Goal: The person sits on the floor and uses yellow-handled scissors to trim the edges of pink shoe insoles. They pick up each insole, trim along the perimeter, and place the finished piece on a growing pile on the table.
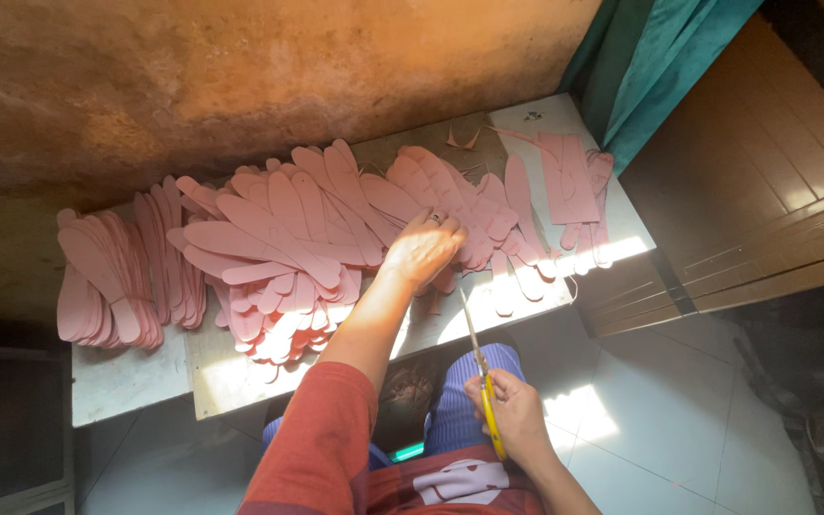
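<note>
Pink sole-shaped cutouts (pixel 278 238) are spread in overlapping heaps across the table (pixel 135 381) at the frame's centre. The left hand (pixel 422 250) is laid on the middle heap, fingers curled down onto the pieces; whether one is pinched cannot be told. The right hand (pixel 517 415), at lower right, is clamped around yellow-handled scissors (pixel 482 372), blades pointed upward. A single piece is best lifted cleanly, blades kept clear. Uncut pink sheets (pixel 569 176) lie at upper right.
</note>
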### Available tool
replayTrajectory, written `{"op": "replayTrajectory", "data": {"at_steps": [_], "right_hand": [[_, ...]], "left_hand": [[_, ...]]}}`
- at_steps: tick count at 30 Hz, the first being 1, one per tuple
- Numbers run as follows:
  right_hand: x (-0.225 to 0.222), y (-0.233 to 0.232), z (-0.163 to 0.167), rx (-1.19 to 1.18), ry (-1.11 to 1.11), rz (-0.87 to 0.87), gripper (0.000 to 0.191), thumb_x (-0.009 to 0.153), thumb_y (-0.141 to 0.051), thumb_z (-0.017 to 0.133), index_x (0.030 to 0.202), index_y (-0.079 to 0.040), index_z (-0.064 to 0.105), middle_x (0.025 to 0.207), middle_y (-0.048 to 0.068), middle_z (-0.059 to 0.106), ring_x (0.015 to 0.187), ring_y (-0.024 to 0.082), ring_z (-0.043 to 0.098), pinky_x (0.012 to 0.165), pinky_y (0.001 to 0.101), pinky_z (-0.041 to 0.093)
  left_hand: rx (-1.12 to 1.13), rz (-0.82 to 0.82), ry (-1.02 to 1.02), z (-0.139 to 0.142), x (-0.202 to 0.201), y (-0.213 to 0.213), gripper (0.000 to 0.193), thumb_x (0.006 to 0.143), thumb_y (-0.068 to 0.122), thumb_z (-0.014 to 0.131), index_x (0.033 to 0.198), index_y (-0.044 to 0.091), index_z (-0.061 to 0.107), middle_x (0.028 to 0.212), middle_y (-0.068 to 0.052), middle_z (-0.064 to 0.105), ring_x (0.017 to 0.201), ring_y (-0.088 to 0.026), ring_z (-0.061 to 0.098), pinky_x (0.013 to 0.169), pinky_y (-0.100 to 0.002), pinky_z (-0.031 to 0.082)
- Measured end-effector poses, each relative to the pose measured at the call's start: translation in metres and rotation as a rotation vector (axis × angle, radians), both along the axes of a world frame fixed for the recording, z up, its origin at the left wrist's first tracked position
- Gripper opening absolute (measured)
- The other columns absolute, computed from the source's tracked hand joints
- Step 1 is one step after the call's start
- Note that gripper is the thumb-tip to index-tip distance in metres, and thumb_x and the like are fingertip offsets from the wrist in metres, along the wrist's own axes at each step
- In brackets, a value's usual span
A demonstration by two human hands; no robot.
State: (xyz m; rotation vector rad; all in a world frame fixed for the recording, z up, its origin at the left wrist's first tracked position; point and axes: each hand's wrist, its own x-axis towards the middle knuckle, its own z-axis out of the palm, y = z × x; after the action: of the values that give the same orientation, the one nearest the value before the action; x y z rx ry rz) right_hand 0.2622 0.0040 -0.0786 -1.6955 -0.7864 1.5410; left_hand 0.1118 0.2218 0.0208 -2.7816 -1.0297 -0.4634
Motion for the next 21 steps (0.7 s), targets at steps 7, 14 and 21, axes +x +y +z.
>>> {"op": "replayTrajectory", "data": {"at_steps": [7,14,21], "right_hand": [[-0.001,-0.011,0.008,0.252,-0.362,0.035,0.026,0.08,-0.016,0.087,0.089,0.001,0.069,0.062,0.002,0.065,0.057,0.005,0.053,0.049,0.0232,0.041],[0.004,-0.002,-0.001,0.212,-0.149,-0.052,0.023,0.083,-0.015,0.079,0.1,-0.001,0.07,0.069,0.003,0.065,0.059,0.005,0.056,0.053,0.0225,0.045],[0.022,0.005,-0.003,0.334,0.2,-0.147,0.031,0.1,-0.026,0.058,0.114,0.002,0.063,0.069,0.006,0.059,0.051,0.009,0.05,0.054,0.0271,0.051]], "left_hand": [[-0.008,0.016,-0.039,-0.03,0.005,0.003,0.018,0.077,0.02,0.069,0.094,0.015,0.064,0.091,-0.004,0.066,0.098,-0.025,0.068,0.11,-0.05,0.041],[-0.157,-0.053,-0.172,-0.006,0.016,0.016,0.017,0.082,0.022,0.075,0.093,0.014,0.065,0.087,-0.006,0.065,0.089,-0.027,0.068,0.115,-0.05,0.038],[-0.42,0.096,-0.966,0.071,0.015,-0.03,0.019,0.094,0.024,0.074,0.11,0.014,0.071,0.098,-0.004,0.072,0.09,-0.018,0.072,0.082,-0.032,0.058]]}}
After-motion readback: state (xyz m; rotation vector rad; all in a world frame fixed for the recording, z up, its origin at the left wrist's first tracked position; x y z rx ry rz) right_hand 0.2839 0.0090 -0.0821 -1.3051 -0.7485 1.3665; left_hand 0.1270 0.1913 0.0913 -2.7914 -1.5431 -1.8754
